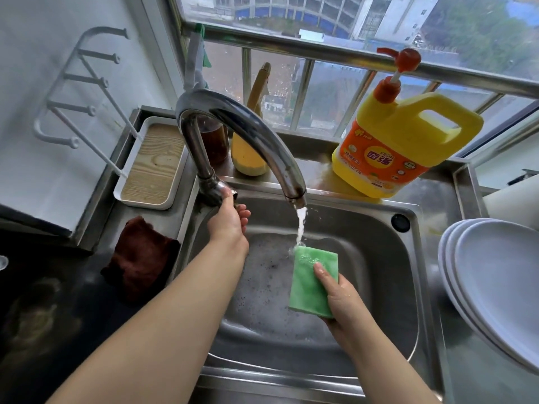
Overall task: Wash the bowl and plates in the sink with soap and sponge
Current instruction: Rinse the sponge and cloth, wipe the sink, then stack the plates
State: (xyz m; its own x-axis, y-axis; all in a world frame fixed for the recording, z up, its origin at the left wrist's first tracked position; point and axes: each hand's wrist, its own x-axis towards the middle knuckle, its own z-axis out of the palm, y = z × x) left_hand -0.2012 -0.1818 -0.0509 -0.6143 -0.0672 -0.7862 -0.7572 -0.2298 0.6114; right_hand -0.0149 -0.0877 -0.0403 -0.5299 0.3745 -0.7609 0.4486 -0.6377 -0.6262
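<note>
My right hand [339, 298] holds a green sponge [310, 282] over the steel sink [379, 228], thumb on top. Water runs from the curved faucet [233, 123] onto the sponge's top edge. My left hand [229, 221] grips the faucet's handle at its base. Foamy water lies in the basin. A stack of white plates [495, 281] sits on the counter at the right. A yellow soap jug [405, 147] with an orange pump stands behind the sink. No bowl is visible.
A dark red cloth [140, 258] lies left of the sink. A white tray [151, 167] with a wooden insert sits at the back left, under a white wall rack [78, 91]. Two bottles [250, 141] stand behind the faucet by the window railing.
</note>
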